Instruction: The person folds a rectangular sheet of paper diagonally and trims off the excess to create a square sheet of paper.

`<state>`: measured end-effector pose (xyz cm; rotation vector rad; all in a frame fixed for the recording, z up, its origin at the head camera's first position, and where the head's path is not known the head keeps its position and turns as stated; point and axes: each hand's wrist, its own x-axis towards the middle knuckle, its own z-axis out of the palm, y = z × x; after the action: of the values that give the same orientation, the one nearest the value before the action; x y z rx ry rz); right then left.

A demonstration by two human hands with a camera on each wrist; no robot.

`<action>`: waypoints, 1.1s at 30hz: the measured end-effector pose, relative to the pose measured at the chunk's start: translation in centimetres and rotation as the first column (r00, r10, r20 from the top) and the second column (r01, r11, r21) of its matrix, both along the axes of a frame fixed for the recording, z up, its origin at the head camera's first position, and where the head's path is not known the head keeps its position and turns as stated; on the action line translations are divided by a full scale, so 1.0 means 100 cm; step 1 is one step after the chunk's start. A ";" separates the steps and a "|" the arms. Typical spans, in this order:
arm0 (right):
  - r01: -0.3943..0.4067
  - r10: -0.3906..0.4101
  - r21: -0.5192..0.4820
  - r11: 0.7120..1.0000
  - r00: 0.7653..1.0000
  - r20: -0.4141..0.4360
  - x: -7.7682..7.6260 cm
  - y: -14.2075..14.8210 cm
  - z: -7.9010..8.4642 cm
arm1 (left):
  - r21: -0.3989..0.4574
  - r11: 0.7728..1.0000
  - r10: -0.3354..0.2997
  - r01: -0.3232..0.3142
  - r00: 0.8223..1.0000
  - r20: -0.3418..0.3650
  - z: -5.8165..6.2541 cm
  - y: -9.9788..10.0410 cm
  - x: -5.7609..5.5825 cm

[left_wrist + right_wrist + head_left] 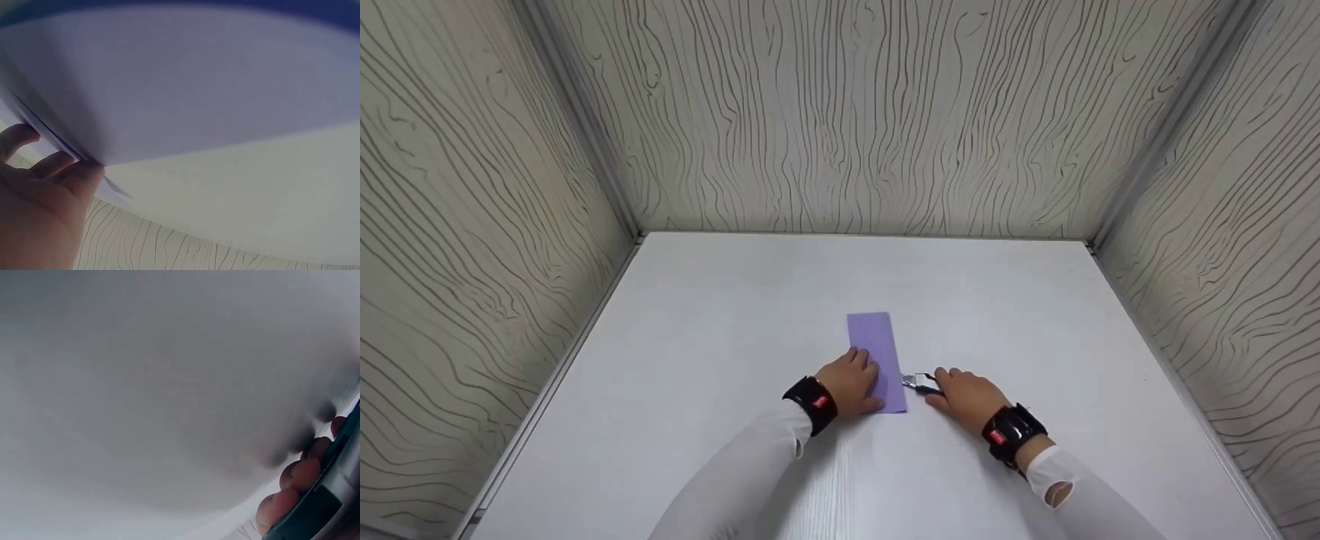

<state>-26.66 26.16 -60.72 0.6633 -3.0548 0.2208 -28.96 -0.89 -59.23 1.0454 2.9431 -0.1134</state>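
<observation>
A narrow purple strip of folded paper (874, 337) lies lengthwise on the white table. My left hand (851, 384) rests on its near left part, fingers spread and pressing it down; in the left wrist view the bent fingers of the left hand (50, 185) touch the surface. My right hand (969, 397) grips a plier-style hole punch (919, 383) with a metal head and dark handles. The head meets the paper's right edge; whether it bites the paper cannot be told. In the right wrist view, fingers (301, 475) curl round the punch's dark green handle (315, 512).
The white tabletop (720, 300) spreads around both hands. Wood-grain panels (840, 120) stand behind it and on both sides, with grey metal strips at the corners. Each wrist wears a black band (812, 403).
</observation>
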 end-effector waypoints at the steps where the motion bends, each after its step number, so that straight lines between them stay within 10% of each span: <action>1: 0.004 -0.004 0.001 1.000 1.000 0.004 0.000 0.000 0.000 | -0.006 1.000 0.002 -0.002 1.000 0.007 0.000 0.000 0.000; 22: 0.003 -0.003 -0.007 1.000 1.000 0.019 -0.001 -0.002 0.004 | -0.026 1.000 0.017 -0.016 0.999 0.042 -0.013 0.001 -0.006; 33: 0.015 -0.015 -0.010 1.000 0.999 0.040 0.002 -0.001 0.010 | -0.015 0.999 0.040 -0.038 0.993 0.109 -0.001 0.000 -0.004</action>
<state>-26.45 26.03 -59.70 0.6426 -3.0936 0.2525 -29.39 -0.93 -59.34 0.9597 2.8592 -0.0725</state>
